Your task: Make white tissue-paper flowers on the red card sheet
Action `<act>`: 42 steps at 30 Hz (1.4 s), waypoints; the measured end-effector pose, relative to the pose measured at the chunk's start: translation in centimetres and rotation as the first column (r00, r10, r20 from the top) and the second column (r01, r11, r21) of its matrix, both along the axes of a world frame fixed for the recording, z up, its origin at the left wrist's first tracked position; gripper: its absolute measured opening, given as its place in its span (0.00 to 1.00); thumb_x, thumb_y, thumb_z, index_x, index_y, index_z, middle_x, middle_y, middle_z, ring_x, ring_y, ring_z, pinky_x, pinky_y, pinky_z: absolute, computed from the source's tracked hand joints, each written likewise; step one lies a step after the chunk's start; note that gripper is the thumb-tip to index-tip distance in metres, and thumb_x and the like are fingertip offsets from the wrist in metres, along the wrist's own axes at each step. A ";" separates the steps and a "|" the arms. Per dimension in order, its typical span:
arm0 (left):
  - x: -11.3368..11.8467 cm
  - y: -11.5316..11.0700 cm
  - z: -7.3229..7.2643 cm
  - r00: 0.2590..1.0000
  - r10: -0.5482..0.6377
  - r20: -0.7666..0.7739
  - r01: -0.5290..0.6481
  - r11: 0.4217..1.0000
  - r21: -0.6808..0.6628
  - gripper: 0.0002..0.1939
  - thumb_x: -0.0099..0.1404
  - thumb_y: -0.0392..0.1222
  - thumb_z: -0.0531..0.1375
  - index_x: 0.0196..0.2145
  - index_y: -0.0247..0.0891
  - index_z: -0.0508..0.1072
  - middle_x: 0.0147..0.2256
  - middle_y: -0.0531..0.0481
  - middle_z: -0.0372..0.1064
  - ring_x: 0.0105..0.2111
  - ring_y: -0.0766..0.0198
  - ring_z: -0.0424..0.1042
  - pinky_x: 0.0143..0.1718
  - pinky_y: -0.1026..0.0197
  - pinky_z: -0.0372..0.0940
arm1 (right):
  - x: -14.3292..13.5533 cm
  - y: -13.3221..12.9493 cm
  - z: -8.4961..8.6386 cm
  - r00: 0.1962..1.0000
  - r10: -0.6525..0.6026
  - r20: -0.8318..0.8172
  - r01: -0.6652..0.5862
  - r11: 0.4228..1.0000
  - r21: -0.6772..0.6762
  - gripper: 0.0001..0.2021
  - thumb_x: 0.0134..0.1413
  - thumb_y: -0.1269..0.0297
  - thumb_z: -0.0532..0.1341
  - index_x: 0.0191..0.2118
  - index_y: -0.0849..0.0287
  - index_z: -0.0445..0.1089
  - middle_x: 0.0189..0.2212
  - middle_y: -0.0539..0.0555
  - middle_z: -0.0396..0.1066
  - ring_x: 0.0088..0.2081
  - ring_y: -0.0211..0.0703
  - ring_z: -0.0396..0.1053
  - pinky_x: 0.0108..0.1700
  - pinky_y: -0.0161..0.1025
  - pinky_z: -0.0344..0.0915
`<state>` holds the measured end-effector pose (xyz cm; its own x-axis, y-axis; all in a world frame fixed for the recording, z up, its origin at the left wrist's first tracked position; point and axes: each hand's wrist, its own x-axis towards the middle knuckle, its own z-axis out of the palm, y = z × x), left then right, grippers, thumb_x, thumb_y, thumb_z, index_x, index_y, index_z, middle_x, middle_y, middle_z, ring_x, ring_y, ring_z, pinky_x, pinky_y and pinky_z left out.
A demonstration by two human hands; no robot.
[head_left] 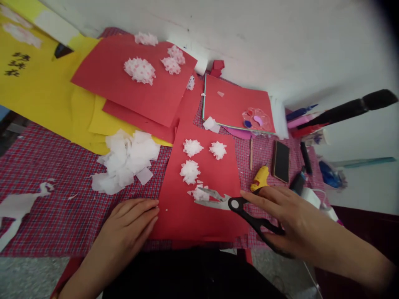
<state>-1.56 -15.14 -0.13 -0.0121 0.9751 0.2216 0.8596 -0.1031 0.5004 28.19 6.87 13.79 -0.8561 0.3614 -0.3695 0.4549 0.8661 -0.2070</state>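
Observation:
My right hand grips a pair of black-handled scissors, its fingers through the handles. The blades are parted, their tips at a small white paper flower on a red sheet. Higher on that sheet sit three more ruffled white flowers, among them one at the right. My left hand lies flat with fingers stretched out, its fingertips at the sheet's left edge. Beyond it is a heap of white tissue paper squares.
Pink-dotted paper flowers rest on red sheets at the back, beside yellow paper. Rightward lie a paint palette, a yellow glue gun and a phone. Torn white paper is on the checked cloth at left.

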 end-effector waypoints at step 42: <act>0.0 0.4 0.1 1.000 0.014 0.015 -0.014 0.999 0.037 0.09 0.66 0.36 0.56 0.43 0.39 0.74 0.45 0.48 0.73 0.45 0.58 0.70 0.48 0.54 0.62 | 2.9 -2.1 -2.8 0.970 -0.240 -0.034 0.223 0.938 -0.266 0.31 0.52 0.69 0.59 0.64 0.52 0.58 0.55 0.59 0.68 0.55 0.53 0.67 0.57 0.52 0.64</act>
